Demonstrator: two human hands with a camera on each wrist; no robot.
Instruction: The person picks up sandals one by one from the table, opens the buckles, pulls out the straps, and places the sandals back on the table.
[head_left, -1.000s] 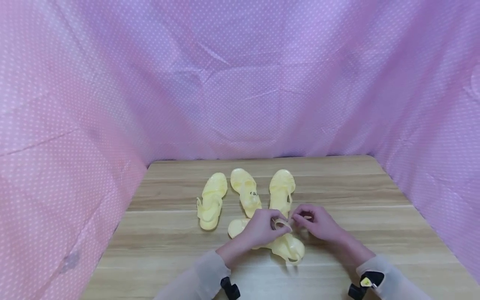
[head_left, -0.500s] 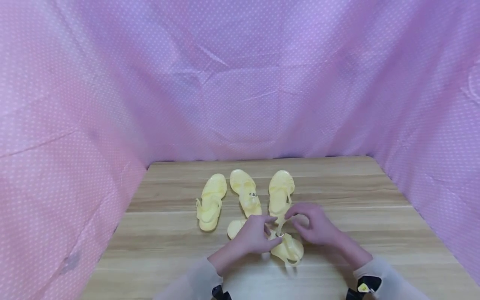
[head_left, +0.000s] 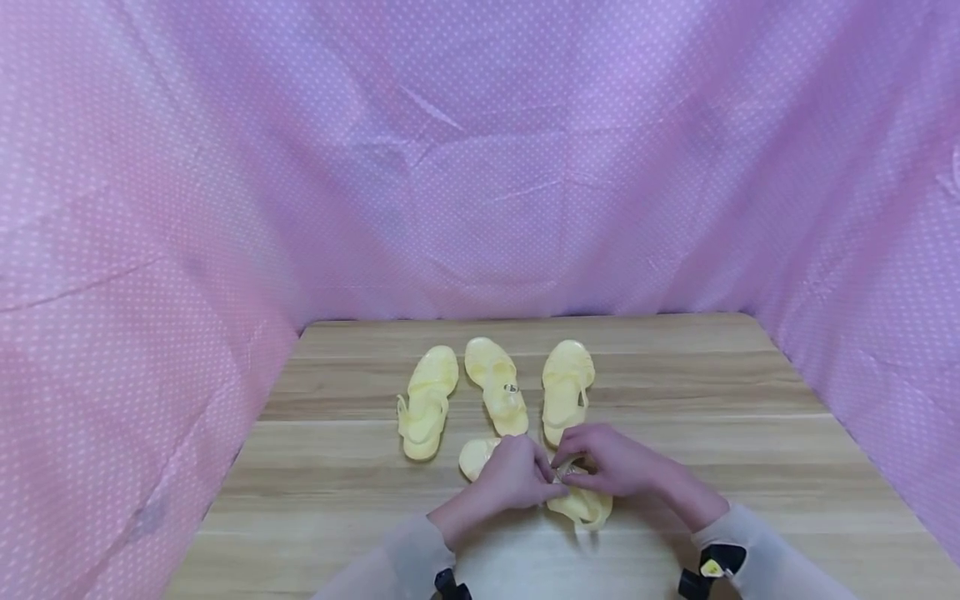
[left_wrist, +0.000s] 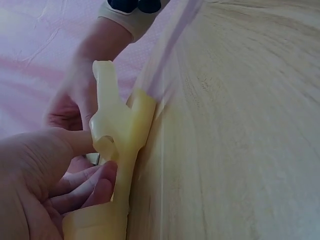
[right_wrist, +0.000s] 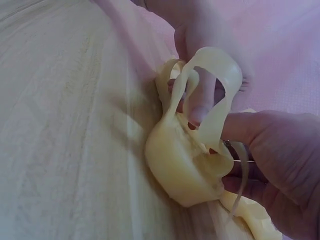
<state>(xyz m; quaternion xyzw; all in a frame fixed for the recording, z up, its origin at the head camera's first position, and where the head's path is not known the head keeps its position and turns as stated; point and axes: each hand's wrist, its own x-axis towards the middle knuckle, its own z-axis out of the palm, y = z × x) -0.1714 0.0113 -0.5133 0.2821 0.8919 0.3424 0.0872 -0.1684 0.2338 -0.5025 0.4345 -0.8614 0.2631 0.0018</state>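
Observation:
A pale yellow jelly sandal [head_left: 583, 508] lies crosswise on the table, its toe to the left and its heel to the right. My left hand [head_left: 517, 473] holds the sandal's side around its buckle, thumb and fingers curled in the left wrist view. From the right, my right hand [head_left: 611, 462] pinches the ankle strap close to the left fingertips. In the right wrist view the heel strap [right_wrist: 227, 75] loops up above the heel cup, and thin metal shows beside the right thumb. The fingers hide most of the buckle and the sandal's middle.
Three more yellow sandals lie behind, toes away: a left one [head_left: 423, 408], a middle one [head_left: 495, 387] with its buckle showing, and a right one [head_left: 566, 387] just beyond my right hand. The wooden table [head_left: 337, 508] has pink dotted cloth [head_left: 480, 208] around it.
The right hand lets the strap's raised end come down, moves left and lower, and now pinches at the buckle against the left hand. The other sandals stay put.

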